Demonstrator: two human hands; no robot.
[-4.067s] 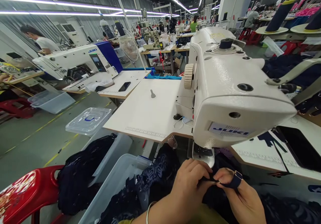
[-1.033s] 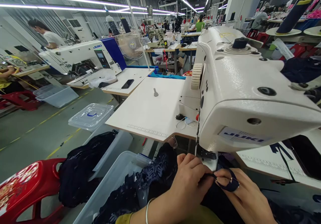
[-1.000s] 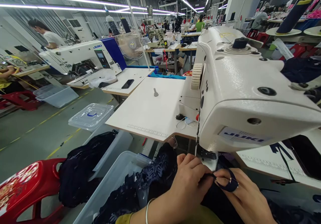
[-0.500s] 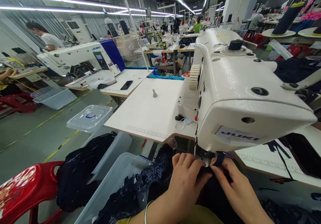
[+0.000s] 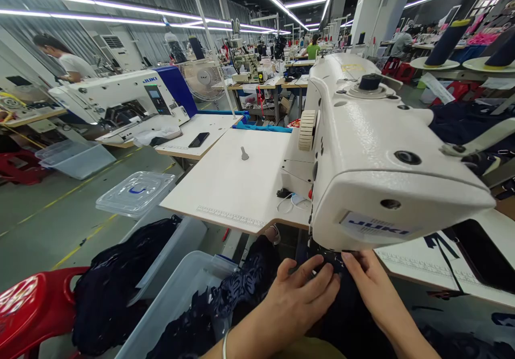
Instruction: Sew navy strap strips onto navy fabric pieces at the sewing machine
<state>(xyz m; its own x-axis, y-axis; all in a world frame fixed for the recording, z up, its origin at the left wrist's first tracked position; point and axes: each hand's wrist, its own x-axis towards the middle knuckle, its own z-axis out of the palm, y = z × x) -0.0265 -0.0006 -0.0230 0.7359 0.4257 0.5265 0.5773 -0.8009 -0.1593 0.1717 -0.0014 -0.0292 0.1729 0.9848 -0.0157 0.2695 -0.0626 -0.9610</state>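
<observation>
My left hand (image 5: 303,297) lies over dark navy fabric (image 5: 346,305) just below the head of a white JUKI sewing machine (image 5: 386,171). Its fingers are stretched out and slightly apart, resting on the cloth. My right hand (image 5: 374,284) is on the other side of the fabric, thumb along its edge and fingers curled. Under the machine head, the tips of its fingers are partly hidden. The cloth runs up to the needle area, which is dark and hard to make out, and hangs down over my lap.
Left of the machine stretches a white tabletop (image 5: 229,187) with a grey key-shaped piece (image 5: 244,153). Clear plastic bins (image 5: 173,294) with navy lace stand below, beside a red stool (image 5: 36,305). A dark phone (image 5: 483,251) lies at right. Another JUKI machine (image 5: 124,99) stands at left.
My left hand has gone from pinching the fabric to lying spread on it. My right hand no longer holds up a folded navy strip and sits closer under the machine head. The view shifted slightly.
</observation>
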